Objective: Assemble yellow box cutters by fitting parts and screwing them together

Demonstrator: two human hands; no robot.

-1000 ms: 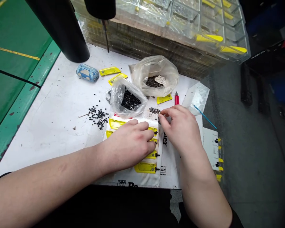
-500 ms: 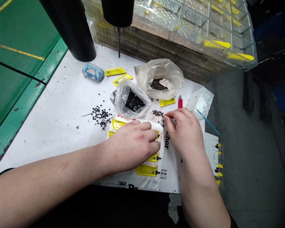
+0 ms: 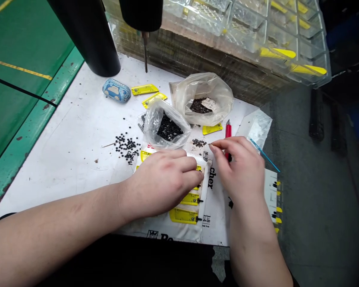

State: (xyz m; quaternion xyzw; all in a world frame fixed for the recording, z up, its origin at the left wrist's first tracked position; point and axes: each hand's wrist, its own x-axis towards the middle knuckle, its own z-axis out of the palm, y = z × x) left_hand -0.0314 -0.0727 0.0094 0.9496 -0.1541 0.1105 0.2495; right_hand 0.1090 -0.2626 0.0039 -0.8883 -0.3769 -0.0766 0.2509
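Note:
My left hand (image 3: 166, 179) is closed, its fingers curled down over a row of yellow plastic pieces (image 3: 184, 216) on a white printed pad (image 3: 205, 203). What its fingertips hold is hidden beneath the hand. My right hand (image 3: 242, 167) pinches thumb and forefinger together beside a small pile of dark metal bits (image 3: 199, 142). Something tiny shows at those fingertips, too small to name. Near ends of the yellow pieces carry small black parts (image 3: 199, 219). Just behind the right fingers lies a red-handled cutter (image 3: 228, 129), partly covered by the hand.
Behind the hands stand a clear bag of black rings (image 3: 167, 126) and a bag of dark bits (image 3: 202, 105). Loose black rings (image 3: 127, 147) lie left. A black screwdriver-like tool (image 3: 145, 52) hangs overhead. A blue case (image 3: 116, 90) and compartment box (image 3: 248, 32) are further back.
My right hand has shifted slightly right, away from the pile of dark bits, still pinched. My left hand stays over the yellow pieces, its fingers slightly moved. The view has shifted a little.

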